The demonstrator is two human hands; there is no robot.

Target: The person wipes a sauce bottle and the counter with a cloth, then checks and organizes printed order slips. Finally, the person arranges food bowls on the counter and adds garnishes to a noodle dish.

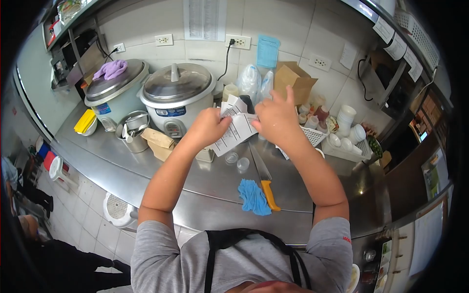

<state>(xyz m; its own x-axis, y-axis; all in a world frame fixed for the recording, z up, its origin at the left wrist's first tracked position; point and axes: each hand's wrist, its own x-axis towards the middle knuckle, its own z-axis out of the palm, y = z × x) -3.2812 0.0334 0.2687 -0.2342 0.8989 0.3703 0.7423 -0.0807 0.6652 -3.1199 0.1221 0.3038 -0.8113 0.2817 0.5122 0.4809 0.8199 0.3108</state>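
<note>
Printed paper slips, like receipts (230, 138), are held up in front of me over the steel counter. My left hand (211, 128) is closed on their left side, thumb across the paper. At the right edge, my right hand (277, 117) pinches the paper, with some fingers pointing up and away. Below the slips stand small clear plastic cups (243, 164). A knife (264, 178) with a yellow handle lies on the counter below my right hand, beside a crumpled blue cloth (254, 197).
Two large rice cookers (178, 100) stand at the back left, near a metal pot (133, 131) and brown paper bags (159, 143). An open cardboard box (294, 84), sauce bottles and white baskets (313, 136) are at the back right. Another person (73, 263) is at lower left.
</note>
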